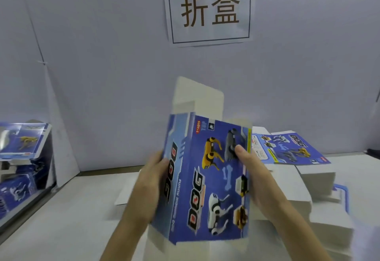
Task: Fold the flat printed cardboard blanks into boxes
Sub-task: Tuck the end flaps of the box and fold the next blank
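A blue printed cardboard box (207,178) with robot dogs and the word DOG is held upright over the table, opened into a sleeve, its white top flaps (197,100) sticking up. My left hand (152,178) grips its left side panel, fingers curled round the edge. My right hand (250,170) holds the right edge, thumb pressed on the printed front. A stack of flat blanks (292,149) lies on the table to the right, printed side up on top.
Folded blue boxes (22,143) are piled at the far left beside a slanted panel. White blank undersides (320,182) spread across the right of the table (78,209). A grey wall with a paper sign (209,10) stands behind.
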